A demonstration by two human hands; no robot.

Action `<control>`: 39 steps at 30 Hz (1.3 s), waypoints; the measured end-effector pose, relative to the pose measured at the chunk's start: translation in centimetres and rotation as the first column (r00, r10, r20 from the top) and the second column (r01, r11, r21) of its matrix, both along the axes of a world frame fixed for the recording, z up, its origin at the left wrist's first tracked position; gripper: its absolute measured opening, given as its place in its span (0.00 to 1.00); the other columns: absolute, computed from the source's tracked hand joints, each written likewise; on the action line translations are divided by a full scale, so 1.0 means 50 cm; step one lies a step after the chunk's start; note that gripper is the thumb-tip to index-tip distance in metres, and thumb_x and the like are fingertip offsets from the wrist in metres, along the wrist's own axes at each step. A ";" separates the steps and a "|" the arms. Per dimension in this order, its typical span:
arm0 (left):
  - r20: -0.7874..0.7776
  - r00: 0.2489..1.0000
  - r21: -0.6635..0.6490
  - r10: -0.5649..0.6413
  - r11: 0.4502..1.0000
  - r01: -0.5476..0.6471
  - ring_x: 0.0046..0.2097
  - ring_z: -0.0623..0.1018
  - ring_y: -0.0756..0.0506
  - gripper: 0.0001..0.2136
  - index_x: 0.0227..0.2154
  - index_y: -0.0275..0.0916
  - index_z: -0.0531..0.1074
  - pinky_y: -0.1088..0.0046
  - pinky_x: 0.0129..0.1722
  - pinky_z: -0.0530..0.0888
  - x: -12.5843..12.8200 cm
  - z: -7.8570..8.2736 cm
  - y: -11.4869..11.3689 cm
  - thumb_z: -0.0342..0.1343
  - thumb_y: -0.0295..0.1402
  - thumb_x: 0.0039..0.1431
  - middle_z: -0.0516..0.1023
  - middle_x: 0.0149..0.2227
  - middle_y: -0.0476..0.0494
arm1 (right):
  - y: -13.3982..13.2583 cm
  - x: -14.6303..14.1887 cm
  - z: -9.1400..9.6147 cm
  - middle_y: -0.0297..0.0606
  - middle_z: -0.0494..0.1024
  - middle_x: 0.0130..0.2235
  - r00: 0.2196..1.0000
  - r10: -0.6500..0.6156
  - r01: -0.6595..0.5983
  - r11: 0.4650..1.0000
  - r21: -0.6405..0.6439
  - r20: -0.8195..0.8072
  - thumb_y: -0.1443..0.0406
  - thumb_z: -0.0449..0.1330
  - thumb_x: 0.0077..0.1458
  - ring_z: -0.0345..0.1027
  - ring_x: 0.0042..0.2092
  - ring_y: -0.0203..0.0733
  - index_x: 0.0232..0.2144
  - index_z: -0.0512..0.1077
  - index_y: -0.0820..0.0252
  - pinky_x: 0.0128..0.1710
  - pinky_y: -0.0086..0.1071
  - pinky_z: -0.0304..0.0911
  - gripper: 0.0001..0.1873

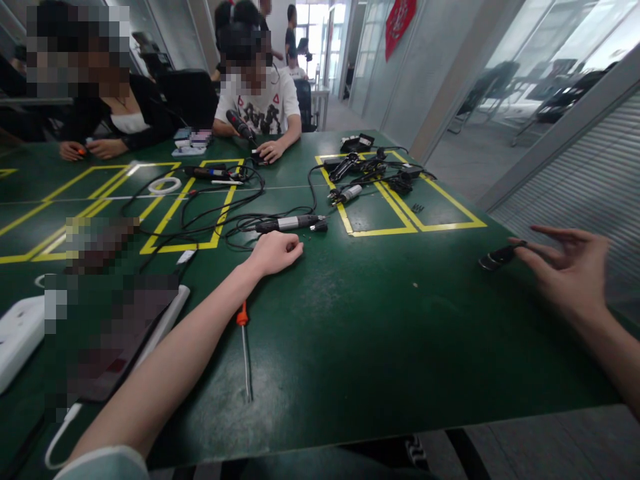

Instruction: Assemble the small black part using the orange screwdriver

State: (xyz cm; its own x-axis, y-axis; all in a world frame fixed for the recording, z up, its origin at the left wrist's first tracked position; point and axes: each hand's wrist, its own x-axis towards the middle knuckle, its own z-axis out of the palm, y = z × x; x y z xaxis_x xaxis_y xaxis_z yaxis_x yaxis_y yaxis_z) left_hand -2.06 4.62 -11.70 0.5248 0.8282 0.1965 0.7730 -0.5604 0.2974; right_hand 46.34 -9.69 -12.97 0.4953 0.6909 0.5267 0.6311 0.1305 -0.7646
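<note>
On the right, my right hand (575,270) pinches a small black cylindrical part (497,257) between thumb and fingertips, just over the green table (350,347). My left hand (277,253) rests on the table with its fingers curled in; its palm is hidden, so I cannot tell whether it holds anything. Just beyond it lie a silver-and-black electric screwdriver (287,223) with a cord, a small black piece (319,227) and a few tiny screws. A screwdriver (243,320) with an orange handle lies partly under my left forearm.
Yellow-taped rectangles hold black cables and parts (360,167), a second silver driver (349,194) and small springs (417,208). Left stand a phone (135,333) and a white power strip (20,333). Across the table, a person holds a black driver (240,127); another person sits farther left.
</note>
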 end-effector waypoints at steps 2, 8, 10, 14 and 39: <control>-0.005 1.000 0.002 -0.003 1.000 0.003 0.27 0.72 0.46 0.18 0.21 0.39 0.72 0.70 0.28 0.56 0.000 0.000 0.000 0.49 0.40 0.64 0.77 0.23 0.45 | 0.006 -0.003 0.003 0.45 0.82 0.44 0.999 -0.018 0.011 0.988 -0.152 -0.045 0.49 0.71 0.38 0.82 0.42 0.55 0.41 0.69 0.53 0.41 0.49 0.79 0.29; -0.028 0.999 0.016 -0.024 1.000 0.025 0.28 0.73 0.46 0.18 0.22 0.40 0.74 0.70 0.28 0.56 0.004 0.001 -0.002 0.49 0.41 0.64 0.78 0.24 0.44 | 0.002 -0.025 0.017 0.43 0.86 0.36 0.999 -0.038 0.039 0.951 -0.305 0.009 0.49 0.71 0.38 0.82 0.41 0.55 0.33 0.81 0.58 0.47 0.48 0.78 0.23; -0.034 0.999 0.021 -0.033 0.999 0.034 0.28 0.73 0.45 0.17 0.23 0.40 0.74 0.69 0.28 0.56 0.005 0.004 -0.003 0.49 0.40 0.64 0.78 0.24 0.44 | -0.005 -0.035 0.024 0.42 0.87 0.37 1.000 -0.027 0.023 0.956 -0.292 -0.011 0.50 0.72 0.37 0.82 0.41 0.55 0.32 0.81 0.58 0.48 0.47 0.79 0.22; -0.032 0.999 0.030 -0.041 0.999 0.042 0.28 0.73 0.45 0.17 0.22 0.40 0.74 0.69 0.29 0.56 0.007 0.012 -0.004 0.49 0.40 0.64 0.77 0.23 0.44 | -0.038 -0.059 0.034 0.43 0.87 0.35 0.996 -0.016 -0.009 0.962 -0.273 -0.089 0.52 0.73 0.34 0.83 0.38 0.57 0.29 0.81 0.57 0.41 0.46 0.82 0.21; 0.525 0.752 -0.588 -0.398 0.470 0.659 0.47 0.78 0.45 0.25 0.54 0.39 0.75 0.71 0.45 0.74 0.059 0.079 -0.072 0.67 0.35 0.52 0.80 0.49 0.42 | -0.005 -0.450 0.033 0.39 0.87 0.44 0.562 0.794 -0.812 0.475 -0.340 -0.232 0.59 0.67 0.56 0.83 0.45 0.47 0.45 0.81 0.58 0.51 0.41 0.77 0.15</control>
